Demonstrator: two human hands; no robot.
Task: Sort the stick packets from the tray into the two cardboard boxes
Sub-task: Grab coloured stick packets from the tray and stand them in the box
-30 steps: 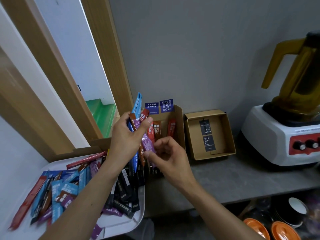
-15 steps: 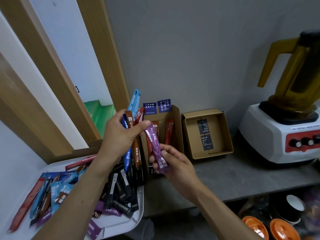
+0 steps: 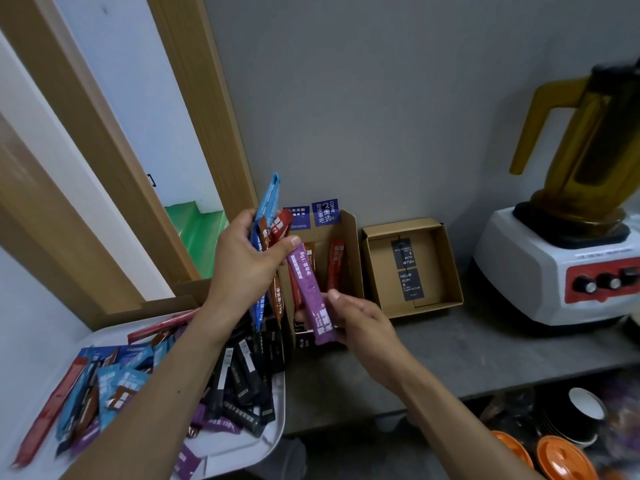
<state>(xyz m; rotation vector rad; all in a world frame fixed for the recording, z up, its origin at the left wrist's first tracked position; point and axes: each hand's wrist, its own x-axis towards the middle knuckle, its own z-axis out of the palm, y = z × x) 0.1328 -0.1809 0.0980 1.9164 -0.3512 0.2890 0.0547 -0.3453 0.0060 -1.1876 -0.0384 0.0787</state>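
Above the white tray [image 3: 277, 420] of loose stick packets, the left hand [image 3: 242, 268] held a fanned bundle of packets [image 3: 268, 216] in a curled grip, while the right hand [image 3: 363, 323] pinched the lower end of a purple packet [image 3: 313, 299] slanted before the left cardboard box [image 3: 349, 244], the right cardboard box [image 3: 433, 268] just beside it on the bench [image 3: 485, 348].

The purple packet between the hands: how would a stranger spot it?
From the white blender go left past the low cardboard box to the taller box with red packets. In front of it, the right hand pinches the lower end of a purple packet. It is the only purple one beside the blue, brown and red packets in the left hand.
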